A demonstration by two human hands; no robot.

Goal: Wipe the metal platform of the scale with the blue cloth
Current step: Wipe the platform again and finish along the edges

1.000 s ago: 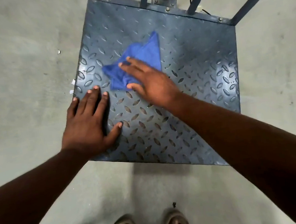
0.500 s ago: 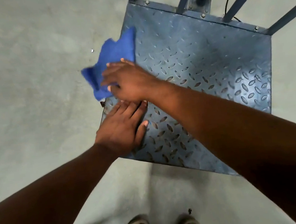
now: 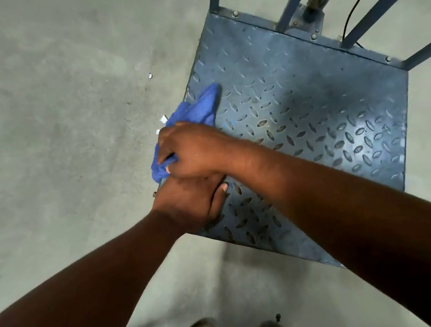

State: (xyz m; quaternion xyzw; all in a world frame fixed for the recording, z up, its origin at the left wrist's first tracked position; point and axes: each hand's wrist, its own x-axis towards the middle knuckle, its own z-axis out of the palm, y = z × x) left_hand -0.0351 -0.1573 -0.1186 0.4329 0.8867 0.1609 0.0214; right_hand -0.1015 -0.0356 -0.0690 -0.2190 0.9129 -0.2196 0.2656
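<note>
- Right hand (image 3: 194, 149) gripped bunched blue cloth (image 3: 198, 109) at the platform (image 3: 308, 95) left edge.
- Left hand (image 3: 189, 203) lay flat, bracing.
- Best: flatten cloth, overlap strokes rightward.

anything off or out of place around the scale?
Small white scraps litter the floor just beside the platform, by the blue cloth; another lies farther off. Nothing looks damaged.

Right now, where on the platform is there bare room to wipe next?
The platform is bare from the cloth across to the far bolted edge and right edge. The near-left corner is crowded: right hand crosses over left hand.
</note>
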